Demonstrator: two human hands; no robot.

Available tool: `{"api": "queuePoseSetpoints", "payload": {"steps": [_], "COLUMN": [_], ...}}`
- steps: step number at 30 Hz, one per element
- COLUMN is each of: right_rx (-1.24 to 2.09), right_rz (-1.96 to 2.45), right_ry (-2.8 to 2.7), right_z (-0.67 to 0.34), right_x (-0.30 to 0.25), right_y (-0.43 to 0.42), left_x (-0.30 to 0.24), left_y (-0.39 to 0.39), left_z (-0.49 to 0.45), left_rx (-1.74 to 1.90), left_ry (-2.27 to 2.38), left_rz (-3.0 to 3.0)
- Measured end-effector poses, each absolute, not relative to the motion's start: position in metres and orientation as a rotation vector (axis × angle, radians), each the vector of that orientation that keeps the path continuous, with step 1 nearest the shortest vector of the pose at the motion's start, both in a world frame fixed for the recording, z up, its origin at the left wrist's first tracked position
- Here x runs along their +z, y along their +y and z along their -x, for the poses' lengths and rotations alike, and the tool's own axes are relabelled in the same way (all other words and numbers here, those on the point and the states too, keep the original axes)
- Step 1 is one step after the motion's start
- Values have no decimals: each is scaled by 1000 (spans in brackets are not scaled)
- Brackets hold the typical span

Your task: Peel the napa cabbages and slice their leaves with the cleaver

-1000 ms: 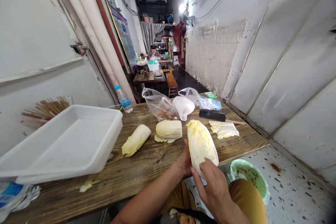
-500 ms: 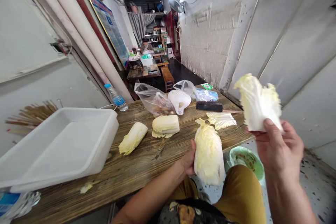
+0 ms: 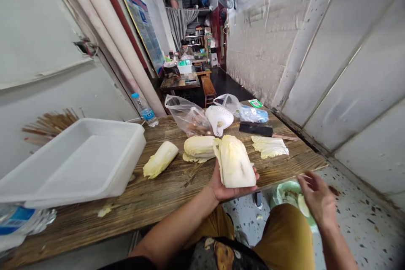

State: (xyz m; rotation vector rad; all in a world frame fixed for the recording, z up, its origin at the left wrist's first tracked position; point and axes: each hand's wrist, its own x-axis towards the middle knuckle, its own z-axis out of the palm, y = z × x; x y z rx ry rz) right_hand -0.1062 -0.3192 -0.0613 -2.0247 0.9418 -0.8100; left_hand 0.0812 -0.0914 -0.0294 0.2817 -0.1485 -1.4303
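My left hand (image 3: 218, 183) cradles a napa cabbage (image 3: 236, 162) from beneath, just over the table's near edge. A dark mark shows on its white base. My right hand (image 3: 318, 198) hovers over the green-lined bin (image 3: 280, 194), its fingers apart and nothing in them. Pale leaf pieces lie in the bin. Two more napa cabbages rest on the wooden table (image 3: 171, 194): a smaller cabbage (image 3: 161, 159) on the left and a bigger cabbage (image 3: 198, 147) partly behind the held one. A loose cabbage leaf (image 3: 270, 146) lies flat on the right.
At the back of the table are a cleaver (image 3: 256, 128), clear plastic bags (image 3: 188, 114), a white perforated net (image 3: 219, 117) and a water bottle (image 3: 144, 110). A large white tub (image 3: 95, 168) stands on the left. Farther off, a person (image 3: 186, 50) sits behind another table.
The leaf that was in my right hand has left it, and that hand has dropped toward the bin. My left hand has raised and turned the cabbage leftward. The view has shifted slightly right.
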Motion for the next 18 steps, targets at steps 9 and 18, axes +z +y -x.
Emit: {"api": "queuePoseSetpoints", "payload": {"steps": [9,18], "right_rx": [-943,-1134], "right_rz": [2442,2627], "right_ry": [-271,-427], "right_z": [53,57], "right_x": [7,11], "right_y": [-218,-206], "left_x": [-50,-55], "left_y": [-84,-73], "left_z": [-81,-85], "left_rx": [-1505,-1485], "left_ry": [-134,-171], "left_rz": [-234,-227]}}
